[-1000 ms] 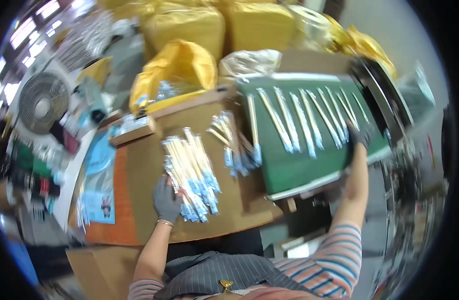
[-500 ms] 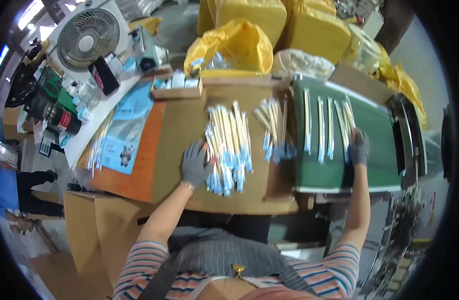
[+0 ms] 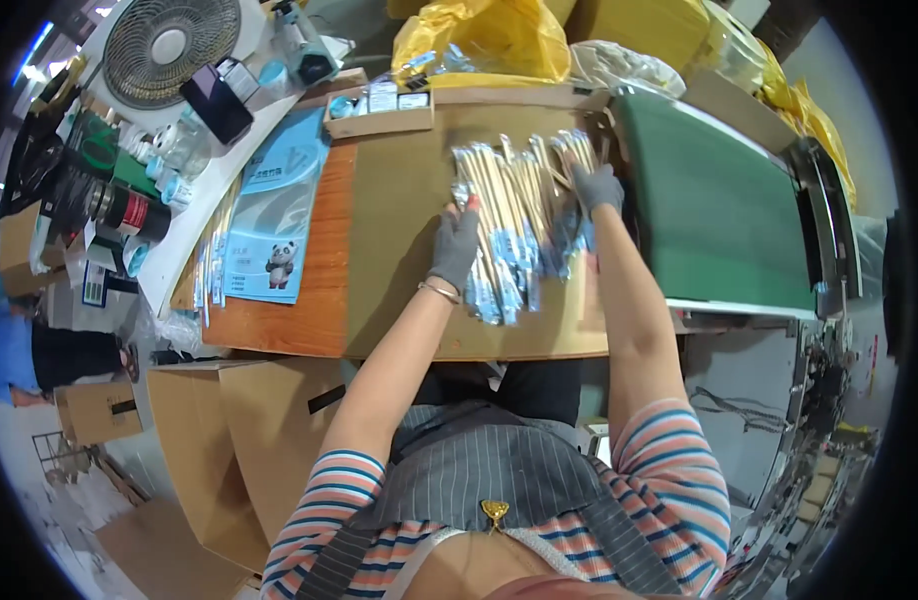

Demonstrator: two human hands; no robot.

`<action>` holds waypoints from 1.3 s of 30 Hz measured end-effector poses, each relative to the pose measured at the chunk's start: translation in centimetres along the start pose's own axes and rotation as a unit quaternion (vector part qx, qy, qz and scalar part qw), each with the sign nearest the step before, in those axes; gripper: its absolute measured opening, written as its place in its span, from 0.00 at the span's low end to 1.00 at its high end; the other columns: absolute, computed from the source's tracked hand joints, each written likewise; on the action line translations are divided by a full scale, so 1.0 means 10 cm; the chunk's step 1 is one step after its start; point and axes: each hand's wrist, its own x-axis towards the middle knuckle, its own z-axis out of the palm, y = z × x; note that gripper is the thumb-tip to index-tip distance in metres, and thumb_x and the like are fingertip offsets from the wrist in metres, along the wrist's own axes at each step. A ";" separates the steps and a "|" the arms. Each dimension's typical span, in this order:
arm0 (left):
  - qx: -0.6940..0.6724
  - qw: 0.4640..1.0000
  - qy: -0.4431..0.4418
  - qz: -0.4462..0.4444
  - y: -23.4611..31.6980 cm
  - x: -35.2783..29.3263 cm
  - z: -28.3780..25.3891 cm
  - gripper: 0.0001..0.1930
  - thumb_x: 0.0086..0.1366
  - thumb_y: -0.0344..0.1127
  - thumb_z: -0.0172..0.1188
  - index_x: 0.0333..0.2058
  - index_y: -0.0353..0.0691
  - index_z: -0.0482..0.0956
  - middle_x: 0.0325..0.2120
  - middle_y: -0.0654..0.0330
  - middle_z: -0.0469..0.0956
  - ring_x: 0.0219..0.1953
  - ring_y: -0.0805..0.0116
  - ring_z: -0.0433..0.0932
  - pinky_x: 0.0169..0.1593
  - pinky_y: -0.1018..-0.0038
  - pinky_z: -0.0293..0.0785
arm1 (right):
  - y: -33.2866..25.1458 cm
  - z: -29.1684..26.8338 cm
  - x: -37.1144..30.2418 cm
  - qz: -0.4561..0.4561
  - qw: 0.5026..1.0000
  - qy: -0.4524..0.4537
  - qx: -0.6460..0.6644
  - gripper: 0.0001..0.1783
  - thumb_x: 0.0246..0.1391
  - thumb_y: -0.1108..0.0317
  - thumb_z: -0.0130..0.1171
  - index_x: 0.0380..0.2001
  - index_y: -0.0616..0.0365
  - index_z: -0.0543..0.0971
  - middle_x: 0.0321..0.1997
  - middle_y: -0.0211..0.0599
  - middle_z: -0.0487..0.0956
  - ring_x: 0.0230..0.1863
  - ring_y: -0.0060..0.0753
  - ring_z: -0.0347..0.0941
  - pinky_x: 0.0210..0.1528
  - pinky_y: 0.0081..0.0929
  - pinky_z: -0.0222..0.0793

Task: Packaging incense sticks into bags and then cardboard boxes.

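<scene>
Many pairs of chopsticks (image 3: 499, 210), pale sticks in clear sleeves with blue ends, lie side by side in a loose pile on the brown board (image 3: 394, 220). My left hand (image 3: 455, 245), in a grey glove with bare fingertips, is closed on chopsticks at the pile's left edge. At the far right edge my right hand (image 3: 597, 188), gloved the same way, is curled around the upper part of more wrapped chopsticks (image 3: 573, 150). Its fingers are partly hidden.
A green belt surface (image 3: 714, 200) adjoins the board on the right. A small carton of boxes (image 3: 379, 122) stands at the back left, near a blue printed bag (image 3: 274, 215). Farther left are a phone (image 3: 217, 105), a dark bottle (image 3: 129, 210) and a fan (image 3: 169, 50). An open yellow bag (image 3: 479, 45) sits behind.
My right hand has come left from the green surface to the pile, and the wrapped chopsticks are off that surface. My left hand has closed in on the pile's edge. The view has shifted.
</scene>
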 end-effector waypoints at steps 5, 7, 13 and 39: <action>-0.300 0.939 -0.070 -0.154 -0.19 0.34 -0.02 0.25 0.62 0.55 0.58 0.46 0.39 0.76 0.37 0.61 0.78 0.39 0.73 0.75 0.42 0.75 0.72 | -0.39 0.81 -0.97 -0.238 0.958 -0.148 0.062 0.42 0.40 0.46 0.66 0.51 0.67 0.67 0.44 0.54 0.77 0.48 0.49 0.74 0.50 0.37 0.69; -0.298 0.946 -0.060 -0.116 -0.17 0.28 -0.18 0.25 0.58 0.51 0.64 0.46 0.38 0.77 0.33 0.62 0.78 0.36 0.73 0.75 0.41 0.75 0.72 | -0.45 0.83 -1.06 -0.151 0.910 -0.305 0.234 0.33 0.45 0.55 0.63 0.50 0.67 0.69 0.41 0.46 0.77 0.41 0.38 0.76 0.42 0.31 0.73; -0.231 0.963 -0.141 0.007 0.40 0.10 -0.64 0.27 0.51 0.41 0.70 0.48 0.35 0.75 0.35 0.62 0.78 0.37 0.74 0.76 0.42 0.76 0.73 | -0.53 0.78 -1.34 -0.163 0.795 -0.315 0.492 0.20 0.50 0.65 0.61 0.45 0.66 0.75 0.35 0.37 0.79 0.38 0.27 0.75 0.41 0.25 0.72; 0.226 0.880 -0.418 -0.002 0.32 -1.22 -1.97 0.22 0.61 0.49 0.57 0.46 0.37 0.73 0.39 0.58 0.78 0.44 0.63 0.76 0.50 0.67 0.71 | -0.21 0.43 -2.80 -0.073 0.638 -0.590 0.489 0.10 0.48 0.66 0.56 0.26 0.64 0.77 0.26 0.41 0.77 0.35 0.36 0.73 0.42 0.31 0.69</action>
